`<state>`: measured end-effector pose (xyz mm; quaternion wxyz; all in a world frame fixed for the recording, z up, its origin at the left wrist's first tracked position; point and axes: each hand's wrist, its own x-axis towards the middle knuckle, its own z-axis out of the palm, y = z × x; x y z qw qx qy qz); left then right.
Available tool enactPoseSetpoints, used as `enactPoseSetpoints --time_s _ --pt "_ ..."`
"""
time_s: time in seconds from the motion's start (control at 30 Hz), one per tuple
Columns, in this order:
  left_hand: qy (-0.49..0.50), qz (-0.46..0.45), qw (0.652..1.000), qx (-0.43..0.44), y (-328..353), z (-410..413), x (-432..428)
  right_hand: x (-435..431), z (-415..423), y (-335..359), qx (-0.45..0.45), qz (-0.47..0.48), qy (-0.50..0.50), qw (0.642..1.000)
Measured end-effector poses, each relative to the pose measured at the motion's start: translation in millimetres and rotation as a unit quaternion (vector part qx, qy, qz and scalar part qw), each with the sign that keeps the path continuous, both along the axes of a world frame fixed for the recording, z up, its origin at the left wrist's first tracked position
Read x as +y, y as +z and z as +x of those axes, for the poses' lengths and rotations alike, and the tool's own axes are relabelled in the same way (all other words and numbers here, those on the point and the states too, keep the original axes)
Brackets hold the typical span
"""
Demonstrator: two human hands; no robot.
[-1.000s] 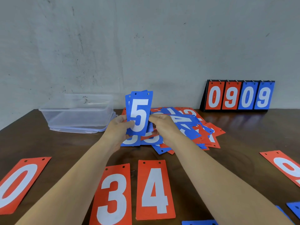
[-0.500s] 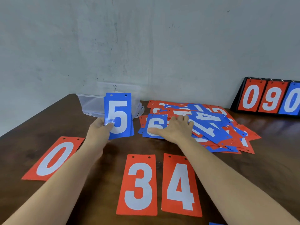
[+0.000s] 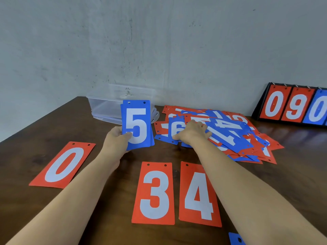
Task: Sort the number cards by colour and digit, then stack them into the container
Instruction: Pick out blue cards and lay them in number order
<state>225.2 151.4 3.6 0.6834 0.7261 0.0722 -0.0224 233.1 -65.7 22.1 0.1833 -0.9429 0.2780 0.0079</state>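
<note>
Red 0 card (image 3: 62, 165) flat on table (image 3: 53, 124), far left. Left hand (image 3: 116, 138) grips blue 5 cards (image 3: 137, 124) upright, thumb across front. Clear container (image 3: 106, 105) behind them, by wall. Red 3 card (image 3: 154, 193) and red 4 card (image 3: 199, 194) side by side, near edge. Right hand (image 3: 192, 132) rests on mixed pile (image 3: 230, 137), fingers extended, touching blue 6 card (image 3: 174, 129). Scoreboard (image 3: 292, 106) far right.

The blue 5 card (image 3: 137, 124) and red 0 card (image 3: 62, 165) bear white digits; the table (image 3: 44, 131) is dark brown.
</note>
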Motion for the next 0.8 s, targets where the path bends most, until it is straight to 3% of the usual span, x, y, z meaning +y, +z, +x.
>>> enactPoseSetpoints --time_s 0.23,0.4,0.5,0.6,0.67,0.8 --pt "0.007 -0.007 1.0 0.006 0.7 -4.5 0.6 0.0 7.9 -8.1 -0.044 0.053 -0.02 0.997" --pt "0.005 -0.028 1.0 0.005 0.7 -3.8 1.8 -1.7 6.5 -16.3 -0.136 0.027 -0.015 0.99" --pt "0.001 -0.065 0.998 0.001 2.4 -4.3 -0.5 -3.3 -0.9 -7.3 -0.213 0.142 -0.002 0.967" --pt "-0.01 -0.099 0.995 -0.005 8.3 -8.4 -7.2 -8.7 -23.3 13.8 -0.299 0.267 -0.004 0.916" --pt "-0.006 -0.117 0.993 -0.003 10.1 -7.8 -15.1 -19.6 -46.3 29.8 -0.316 0.308 -0.015 0.897" --pt "-0.022 -0.118 0.993 0.001 21.4 -19.0 -37.3 -58.1 -101.9 55.6 -0.321 0.315 -0.032 0.893"
